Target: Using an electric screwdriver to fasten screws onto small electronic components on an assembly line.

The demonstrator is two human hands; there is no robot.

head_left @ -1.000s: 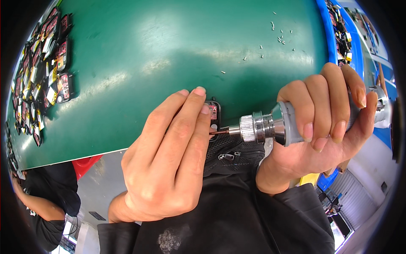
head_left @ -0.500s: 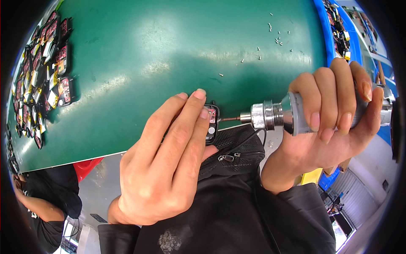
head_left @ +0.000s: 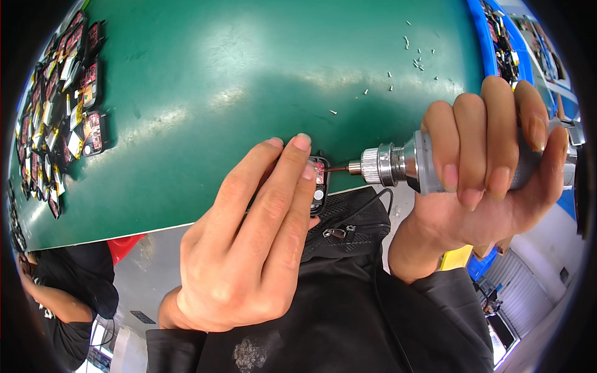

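At the table's near edge my left hand [head_left: 249, 242] is closed on a small black device housing [head_left: 320, 202], its fingers laid over the left part. A red circuit board [head_left: 319, 175] and a round white part show inside the housing. My right hand [head_left: 482, 161] is wrapped round a grey and silver electric screwdriver [head_left: 429, 163], held level and pointing left. Its thin bit [head_left: 337, 168] reaches over the housing's right rim to the red board. Whether the tip sits on a screw is too small to tell.
Several loose screws [head_left: 418, 62] lie on the green table [head_left: 205, 68] at the far right. Many open housings with boards and batteries [head_left: 56, 118] are heaped on the left. A blue bin [head_left: 488, 53] stands at the right edge. Another person's arm [head_left: 62, 304] shows lower left.
The screwdriver has shifted slightly left, and its bit now overlaps the red board instead of ending at the rim. My left hand and the housing sit a little further right.
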